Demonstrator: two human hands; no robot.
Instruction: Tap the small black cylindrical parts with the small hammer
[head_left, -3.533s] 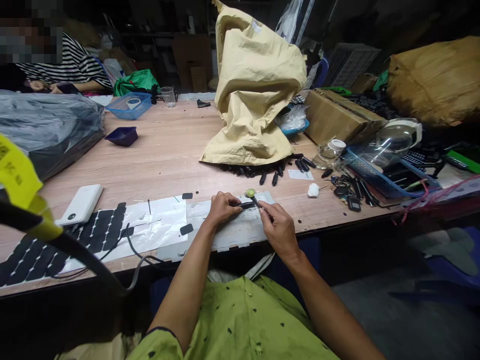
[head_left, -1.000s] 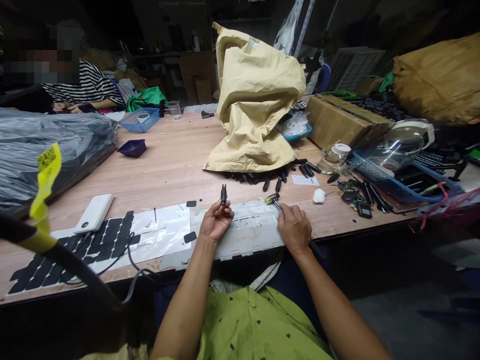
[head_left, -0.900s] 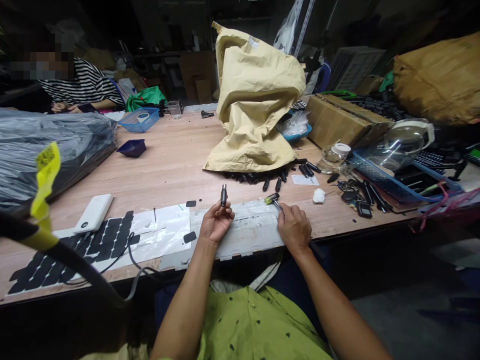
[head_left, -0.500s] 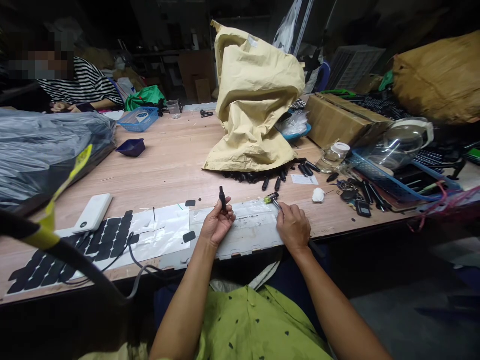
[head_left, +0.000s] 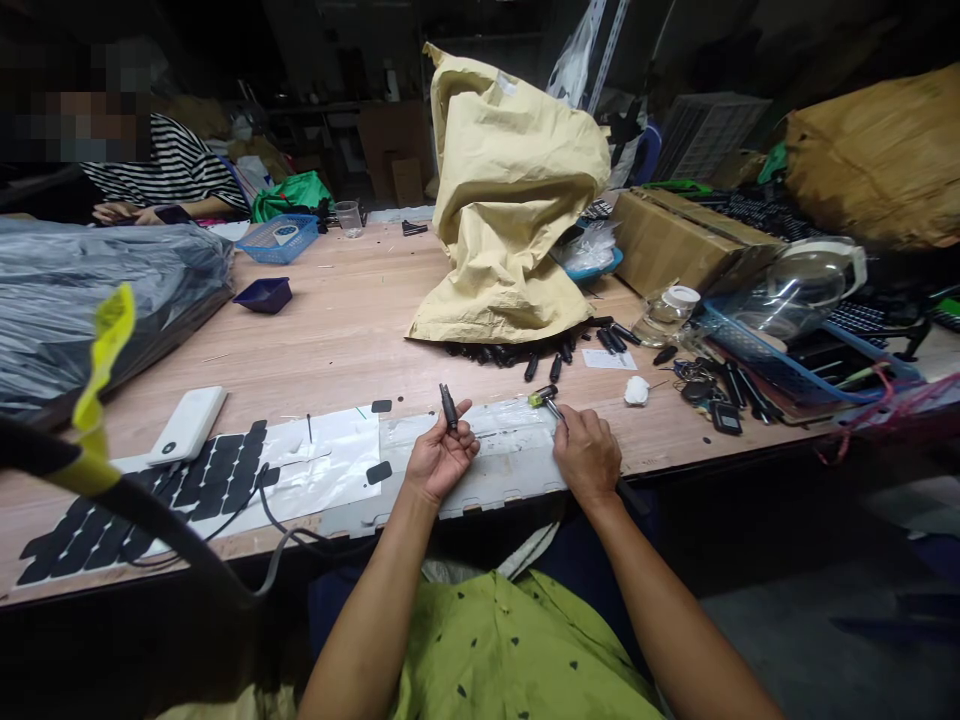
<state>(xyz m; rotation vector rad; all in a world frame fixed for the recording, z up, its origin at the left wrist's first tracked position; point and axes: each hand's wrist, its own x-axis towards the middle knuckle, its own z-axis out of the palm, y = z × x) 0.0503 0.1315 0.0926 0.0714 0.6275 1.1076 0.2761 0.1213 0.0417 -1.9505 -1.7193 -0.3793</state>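
Black and slim, the small part [head_left: 448, 410] tilts near the centre of the frame, pinched between the thumb and fingers of the left hand [head_left: 441, 457], its palm upward. Just right of there, the right hand [head_left: 589, 457] curls its fingers round the metal handle of a hammer [head_left: 542, 397]; whether the yellowish head touches the grey board [head_left: 499, 468] is unclear. More black pieces [head_left: 555, 369] lie below the tan paper sack [head_left: 517, 220] at upper centre.
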